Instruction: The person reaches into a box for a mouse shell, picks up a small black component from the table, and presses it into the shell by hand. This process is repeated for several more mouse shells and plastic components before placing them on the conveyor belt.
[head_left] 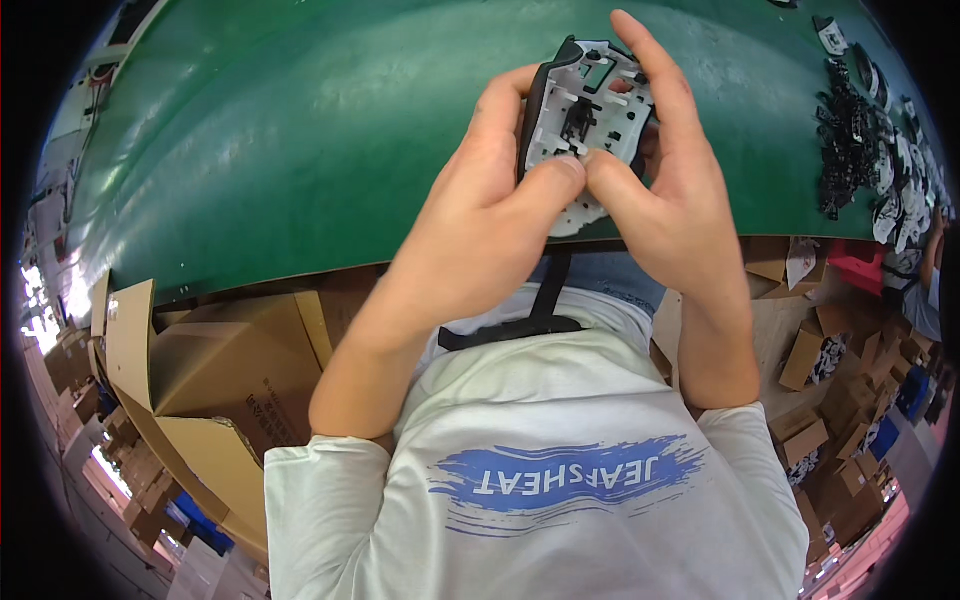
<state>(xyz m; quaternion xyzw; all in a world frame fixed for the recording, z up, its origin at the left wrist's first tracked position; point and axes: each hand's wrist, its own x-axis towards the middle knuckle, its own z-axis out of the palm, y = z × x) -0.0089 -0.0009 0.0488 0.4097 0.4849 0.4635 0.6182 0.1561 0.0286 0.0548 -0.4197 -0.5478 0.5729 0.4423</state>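
A white plastic housing (612, 118) with a black rim and small black parts inside is held up over the near edge of the green table. My left hand (490, 190) grips its left side, fingers behind the black rim and thumb pressed on the lower inner face. On the other side my right hand (672, 180) holds it, its thumb close beside the left thumb on the lower part. My right index finger is stretched up past the top right corner. The housing's back and most of my other fingertips are hidden.
A green table (300, 130) stretches across the front. At its right lie a heap of small black parts (848, 140) and several white and black housings (900, 185). An open cardboard box (240, 360) stands below the edge at left; more boxes (805, 355) stand at lower right.
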